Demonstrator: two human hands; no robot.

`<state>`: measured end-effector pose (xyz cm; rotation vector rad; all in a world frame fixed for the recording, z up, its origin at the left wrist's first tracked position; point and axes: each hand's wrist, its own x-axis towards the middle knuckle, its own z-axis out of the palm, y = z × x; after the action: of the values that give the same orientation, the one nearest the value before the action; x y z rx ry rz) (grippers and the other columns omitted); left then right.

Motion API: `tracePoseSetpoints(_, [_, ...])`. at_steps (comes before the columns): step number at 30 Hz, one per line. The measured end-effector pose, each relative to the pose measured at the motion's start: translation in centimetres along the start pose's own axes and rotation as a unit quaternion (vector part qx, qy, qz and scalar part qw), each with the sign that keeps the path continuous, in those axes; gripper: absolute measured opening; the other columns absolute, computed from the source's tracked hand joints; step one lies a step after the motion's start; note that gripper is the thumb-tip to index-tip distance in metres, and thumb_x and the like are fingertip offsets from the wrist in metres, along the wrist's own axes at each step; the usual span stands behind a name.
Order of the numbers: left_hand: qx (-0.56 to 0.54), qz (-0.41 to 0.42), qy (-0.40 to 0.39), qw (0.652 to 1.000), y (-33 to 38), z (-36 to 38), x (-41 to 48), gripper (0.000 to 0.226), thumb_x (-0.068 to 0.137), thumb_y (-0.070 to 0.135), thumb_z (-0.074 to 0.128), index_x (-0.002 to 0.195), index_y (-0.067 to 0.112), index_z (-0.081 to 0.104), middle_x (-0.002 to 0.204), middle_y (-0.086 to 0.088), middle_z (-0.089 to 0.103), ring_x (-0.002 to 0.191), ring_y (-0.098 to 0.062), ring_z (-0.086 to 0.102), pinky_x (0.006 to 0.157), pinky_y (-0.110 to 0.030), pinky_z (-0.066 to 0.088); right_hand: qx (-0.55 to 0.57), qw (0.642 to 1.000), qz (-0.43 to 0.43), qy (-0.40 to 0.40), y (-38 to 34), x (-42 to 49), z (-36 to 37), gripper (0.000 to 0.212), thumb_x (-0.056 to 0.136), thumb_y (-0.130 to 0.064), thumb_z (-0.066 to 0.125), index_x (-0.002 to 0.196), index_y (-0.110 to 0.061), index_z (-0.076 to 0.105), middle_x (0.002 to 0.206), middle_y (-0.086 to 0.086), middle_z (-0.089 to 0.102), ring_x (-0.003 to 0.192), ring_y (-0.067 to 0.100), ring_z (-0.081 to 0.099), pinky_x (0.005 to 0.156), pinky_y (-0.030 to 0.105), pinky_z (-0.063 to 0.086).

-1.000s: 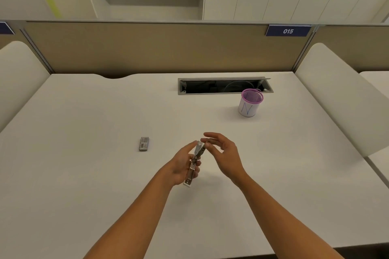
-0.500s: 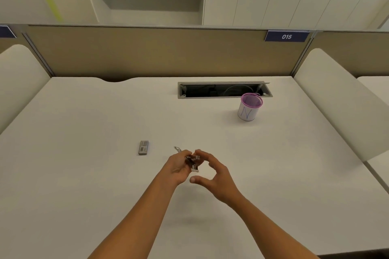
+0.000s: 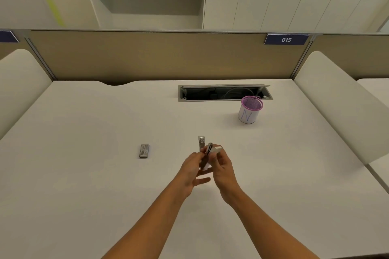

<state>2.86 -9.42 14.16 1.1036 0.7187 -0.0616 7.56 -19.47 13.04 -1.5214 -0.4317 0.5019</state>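
left hand [image 3: 192, 167] grips the stapler [image 3: 201, 143], right hand [image 3: 221, 166] pinches its top, the 2 together; long axis points away (arm up). the box [image 3: 144, 150] lies nearer the left hand.

Both bare forearms reach forward from the lower edge and draw together at the wrists. The left hand [image 3: 192, 168] and the right hand [image 3: 223, 167] meet close together, each with fingers curled on a small metal tool [image 3: 201, 142] held between them. The left thumb juts out toward the right wrist.
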Motion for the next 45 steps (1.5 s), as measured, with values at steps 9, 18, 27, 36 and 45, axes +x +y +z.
tracePoseSetpoints(9, [0.121,0.087,0.066,0.987,-0.4,0.0,0.0,0.035,0.094,0.048,0.05,0.099,0.016,0.063,0.087,-0.002,0.075,0.071,-0.013,0.073,0.064,-0.025,0.054,0.144,0.982,0.126,-0.003,-0.2,0.6,-0.4,0.05,0.085,-0.061,0.039,0.108,-0.026,0.067,0.103,-0.002,0.075,0.104,0.019,0.068,0.093,0.04,0.05])
tracePoseSetpoints(18, [0.185,0.148,0.116,0.965,-0.7,0.1,0.9,0.029,0.095,0.04,0.051,0.088,0.014,0.06,0.086,-0.006,0.073,0.067,-0.017,0.073,0.063,-0.028,0.058,0.338,0.921,0.191,0.009,-0.6,1.4,-0.5,0.036,0.083,-0.055,0.048,0.091,-0.023,0.062,0.076,-0.01,0.058,0.084,0.019,0.061,0.069,0.032,0.041])
tracePoseSetpoints(27, [0.162,0.151,0.116,0.968,-0.6,0.6,1.0,0.024,0.096,0.043,0.047,0.086,0.025,0.06,0.071,0.011,0.071,0.061,-0.007,0.071,0.054,-0.019,0.051,0.233,0.954,0.187,0.028,-0.5,1.8,-0.5,0.053,0.083,-0.064,0.048,0.114,-0.026,0.068,0.11,-0.01,0.073,0.111,0.019,0.062,0.084,0.034,0.047])
tracePoseSetpoints(36, [0.166,0.141,0.141,0.966,-0.7,0.1,1.9,0.028,0.095,0.045,0.049,0.095,0.018,0.056,0.089,-0.004,0.074,0.07,-0.013,0.073,0.07,-0.031,0.058,0.092,0.978,0.182,0.034,-0.2,1.1,-1.1,0.028,0.095,-0.047,0.051,0.119,-0.038,0.064,0.117,-0.016,0.064,0.113,0.008,0.056,0.088,0.034,0.041])
tracePoseSetpoints(45, [0.206,0.138,0.181,0.952,-1.7,0.0,2.6,0.023,0.095,0.045,0.049,0.091,0.023,0.056,0.082,0.004,0.068,0.067,-0.007,0.068,0.077,-0.036,0.057,-0.082,0.985,0.128,0.088,0.9,1.0,-0.6,0.036,0.083,-0.026,0.074,0.118,-0.019,0.066,0.094,0.001,0.077,0.091,0.015,0.071,0.09,0.037,0.055])
